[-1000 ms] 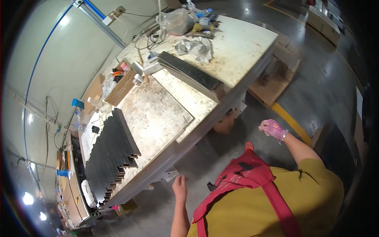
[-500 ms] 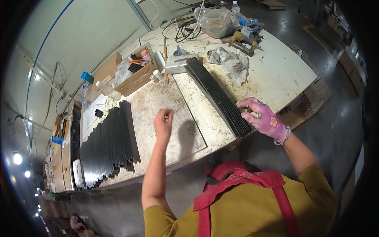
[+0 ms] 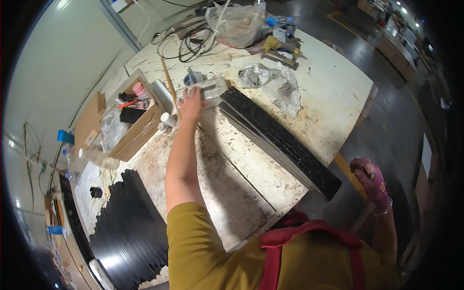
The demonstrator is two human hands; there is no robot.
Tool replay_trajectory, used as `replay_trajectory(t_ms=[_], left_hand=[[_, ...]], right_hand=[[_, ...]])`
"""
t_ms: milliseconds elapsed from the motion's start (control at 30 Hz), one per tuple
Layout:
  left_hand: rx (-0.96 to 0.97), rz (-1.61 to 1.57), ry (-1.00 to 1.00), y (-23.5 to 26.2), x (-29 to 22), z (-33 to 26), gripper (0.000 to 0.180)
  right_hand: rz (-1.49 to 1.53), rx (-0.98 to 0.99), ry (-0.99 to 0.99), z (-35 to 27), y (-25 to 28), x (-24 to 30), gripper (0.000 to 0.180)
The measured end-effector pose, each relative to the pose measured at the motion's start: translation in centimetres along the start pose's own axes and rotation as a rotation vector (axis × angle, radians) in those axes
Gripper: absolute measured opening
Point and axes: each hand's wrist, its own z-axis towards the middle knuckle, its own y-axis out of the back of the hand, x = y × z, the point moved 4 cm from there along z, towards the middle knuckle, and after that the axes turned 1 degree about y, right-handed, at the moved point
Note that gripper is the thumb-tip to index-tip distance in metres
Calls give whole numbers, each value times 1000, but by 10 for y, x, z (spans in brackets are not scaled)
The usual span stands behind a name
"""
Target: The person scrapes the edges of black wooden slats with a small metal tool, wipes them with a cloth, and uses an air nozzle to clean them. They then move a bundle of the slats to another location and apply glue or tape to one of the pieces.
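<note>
My bare left hand [image 3: 192, 105] reaches to the far side of the table, its fingers spread over the near end of a pale, block-like thing [image 3: 220, 88]. A thin grey strip [image 3: 208, 89] lies on that block. Gloved in pink with a flower pattern, my right hand [image 3: 371, 182] hangs beyond the table's right edge, apart from everything on it. Its fingers are curled closed; what they hold, if anything, I cannot make out. Between the hands lies a stack of long black strips [image 3: 285, 145], its near end jutting over the table edge.
Many black strips [image 3: 128, 232] lie side by side at left. Behind them stand an open cardboard box [image 3: 140, 130] of small items and white bottles [image 3: 167, 120]. A crumpled cloth [image 3: 278, 87], a yellow nail gun [image 3: 280, 48], a plastic bag [image 3: 237, 26] and black cables [image 3: 186, 46] lie farther back.
My left hand has moved forward from above the board to the pale block. My right hand has left the black stack, moving right past the table edge, and its fingers have curled. The view has shifted.
</note>
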Motion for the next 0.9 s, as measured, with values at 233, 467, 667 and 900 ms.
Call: replay_trajectory(t_ms=[233, 467, 667, 900], left_hand=[[-241, -148, -104, 7, 4, -1, 28], [-273, -394, 0, 28, 20, 4, 13], [-178, -1604, 302, 82, -45, -14, 13], [177, -2226, 346, 158, -182, -131, 9]], right_hand=[[300, -101, -137, -23, -7, -7, 16], [146, -7, -131, -19, -16, 24, 21], [87, -41, -141, 13, -19, 53, 23], [451, 296, 69, 92, -65, 107, 32]])
